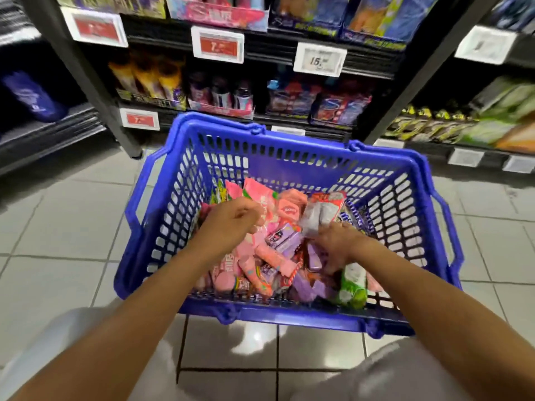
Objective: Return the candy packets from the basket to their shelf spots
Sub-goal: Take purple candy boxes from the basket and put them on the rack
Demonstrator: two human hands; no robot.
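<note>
On the grey tiled floor (72, 227), just in front of a dark store shelf (260, 117), sits a blue plastic basket (289, 166) with slotted walls. Its bottom is heaped with candy packets (278, 256), mostly pink and purple, lying at all angles across one another. A green packet (351, 285) lies near the basket's near right corner, and a red-edged packet with a silvery back (321, 212) stands tilted toward the far side.

Both of the person's bare arms reach down into the basket. The left hand (231, 221) is over the left part of the heap with its fingers curled in; a pink packet (257, 198) rises just beyond its fingertips, but whether the fingers pinch it cannot be told. The right hand (335, 244) is down among the purple packets (314, 257) with its fingers spread and bent into the pile, touching them; a firm hold on any 1 packet is not visible.

Behind the basket, the shelf carries rows of blurred, colourful sweets boxes, with 3 red-and-white price tags (217, 44) and a white tag (320, 59) clipped to the shelf edges.
</note>
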